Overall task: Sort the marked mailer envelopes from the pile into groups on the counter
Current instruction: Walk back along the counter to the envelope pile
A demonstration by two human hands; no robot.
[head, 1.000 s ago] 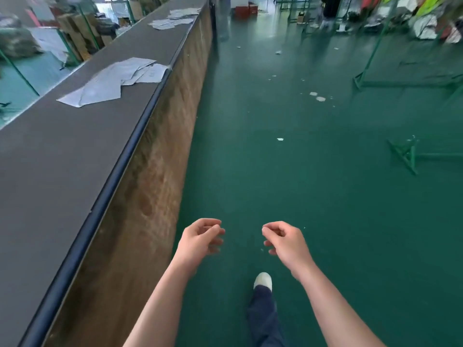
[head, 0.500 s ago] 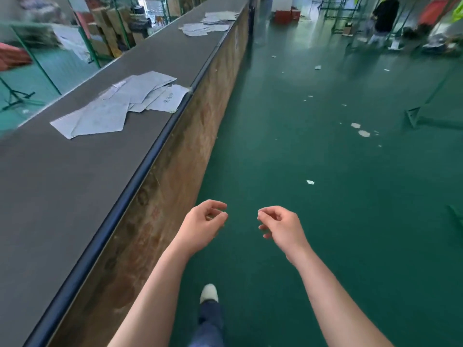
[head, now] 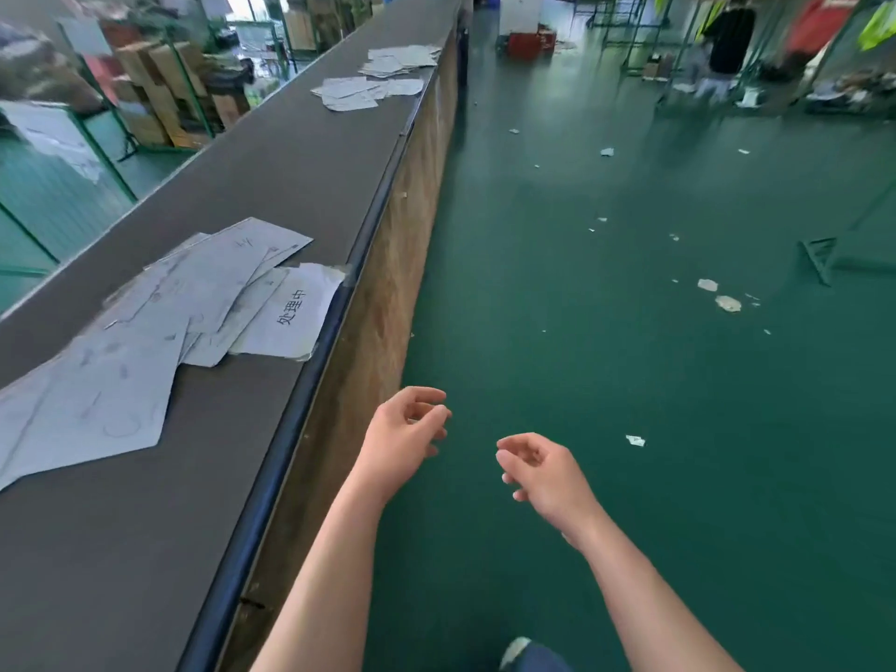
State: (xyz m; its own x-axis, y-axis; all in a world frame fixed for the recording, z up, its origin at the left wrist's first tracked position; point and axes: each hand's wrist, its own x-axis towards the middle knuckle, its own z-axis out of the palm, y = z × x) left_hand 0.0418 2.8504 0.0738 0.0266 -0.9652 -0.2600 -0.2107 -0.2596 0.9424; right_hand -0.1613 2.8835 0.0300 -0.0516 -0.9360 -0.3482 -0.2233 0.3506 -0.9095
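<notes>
A spread of grey mailer envelopes lies on the long dark counter at my left, beside a white sheet with black characters at the counter's edge. A second group of envelopes lies farther along the counter, with a third group behind it. My left hand hangs over the green floor just right of the counter, fingers loosely curled, holding nothing. My right hand is beside it, also loosely curled and empty.
The counter has a dark rounded edge and a brown wooden side. Paper scraps litter the green floor. A green metal frame stands at right. A person and racks are far back.
I have walked forward along the counter, so the near envelope spread is now close at my left. Both hands stay empty and loosely curled, the left a little higher.
</notes>
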